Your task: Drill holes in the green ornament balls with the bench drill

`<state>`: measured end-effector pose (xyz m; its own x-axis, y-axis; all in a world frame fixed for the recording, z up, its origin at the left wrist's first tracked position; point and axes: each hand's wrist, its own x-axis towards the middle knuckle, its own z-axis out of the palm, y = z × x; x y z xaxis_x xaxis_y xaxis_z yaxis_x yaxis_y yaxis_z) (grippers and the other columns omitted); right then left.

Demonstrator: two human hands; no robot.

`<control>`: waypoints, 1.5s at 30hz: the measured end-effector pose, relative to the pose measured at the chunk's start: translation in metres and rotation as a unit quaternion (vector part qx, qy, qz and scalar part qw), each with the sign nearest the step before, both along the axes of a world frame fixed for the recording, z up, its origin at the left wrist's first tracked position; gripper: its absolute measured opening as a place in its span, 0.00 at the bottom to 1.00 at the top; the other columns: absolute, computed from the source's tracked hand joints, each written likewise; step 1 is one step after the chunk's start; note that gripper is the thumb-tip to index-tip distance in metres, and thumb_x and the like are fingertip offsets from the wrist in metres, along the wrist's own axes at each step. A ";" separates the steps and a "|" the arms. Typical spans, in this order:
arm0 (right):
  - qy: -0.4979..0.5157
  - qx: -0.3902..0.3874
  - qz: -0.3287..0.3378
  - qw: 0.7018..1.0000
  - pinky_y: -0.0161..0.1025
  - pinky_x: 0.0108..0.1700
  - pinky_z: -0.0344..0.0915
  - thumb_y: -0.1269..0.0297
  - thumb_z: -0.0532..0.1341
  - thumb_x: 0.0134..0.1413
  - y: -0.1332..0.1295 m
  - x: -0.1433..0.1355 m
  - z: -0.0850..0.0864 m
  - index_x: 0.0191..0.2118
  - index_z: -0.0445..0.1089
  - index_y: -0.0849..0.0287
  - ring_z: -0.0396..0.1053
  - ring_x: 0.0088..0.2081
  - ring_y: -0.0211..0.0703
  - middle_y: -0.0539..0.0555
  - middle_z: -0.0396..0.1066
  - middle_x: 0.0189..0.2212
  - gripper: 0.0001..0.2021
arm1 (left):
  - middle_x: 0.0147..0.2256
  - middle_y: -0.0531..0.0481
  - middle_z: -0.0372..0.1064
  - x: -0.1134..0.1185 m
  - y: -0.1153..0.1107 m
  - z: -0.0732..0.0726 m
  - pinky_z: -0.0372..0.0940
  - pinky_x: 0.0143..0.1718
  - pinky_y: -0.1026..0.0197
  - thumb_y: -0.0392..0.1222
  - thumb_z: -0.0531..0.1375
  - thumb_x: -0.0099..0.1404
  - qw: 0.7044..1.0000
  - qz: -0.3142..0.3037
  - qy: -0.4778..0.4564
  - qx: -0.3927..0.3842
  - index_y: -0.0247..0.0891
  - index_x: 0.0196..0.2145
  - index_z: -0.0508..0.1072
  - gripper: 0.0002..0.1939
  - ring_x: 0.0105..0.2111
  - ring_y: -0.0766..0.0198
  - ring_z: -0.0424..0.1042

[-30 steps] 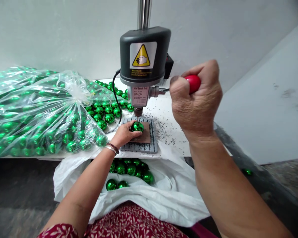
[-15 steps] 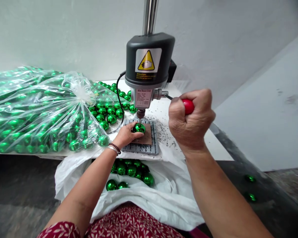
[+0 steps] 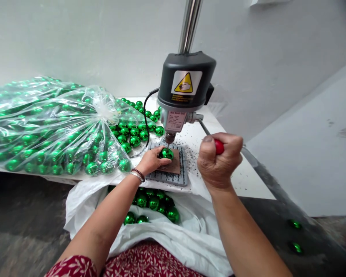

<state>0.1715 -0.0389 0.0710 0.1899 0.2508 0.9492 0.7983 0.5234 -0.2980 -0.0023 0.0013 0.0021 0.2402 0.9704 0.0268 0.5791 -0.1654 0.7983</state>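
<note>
My left hand grips a shiny green ball between thumb and fingers, on a brown board over the grey base of a bench drill. Directly above the ball is the drill chuck; its bit comes down at the ball's top, and whether it has entered I cannot tell. My right hand is wrapped round the red knob of the drill's feed lever, to the right of the machine.
A tied clear plastic bag full of green balls lies on the left of the white table, with loose balls beside it. More balls rest in white cloth at my lap. Dark shavings are scattered around the base. Two balls lie on the floor.
My right hand has pulled the lever knob downward, so the lever slopes more steeply. My left hand still holds the ball under the drill. The whole view has shifted and tilted slightly.
</note>
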 end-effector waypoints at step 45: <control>0.134 -0.146 0.072 0.978 0.34 0.38 0.53 0.65 0.55 0.58 0.035 -0.002 0.090 0.32 0.54 0.58 0.52 0.29 0.26 0.43 0.54 0.26 0.07 | 0.43 0.47 0.74 -0.081 -0.012 0.045 0.66 0.38 0.60 0.54 0.65 0.56 0.965 0.033 -0.237 -0.112 0.40 0.61 0.65 0.37 0.37 0.62 0.72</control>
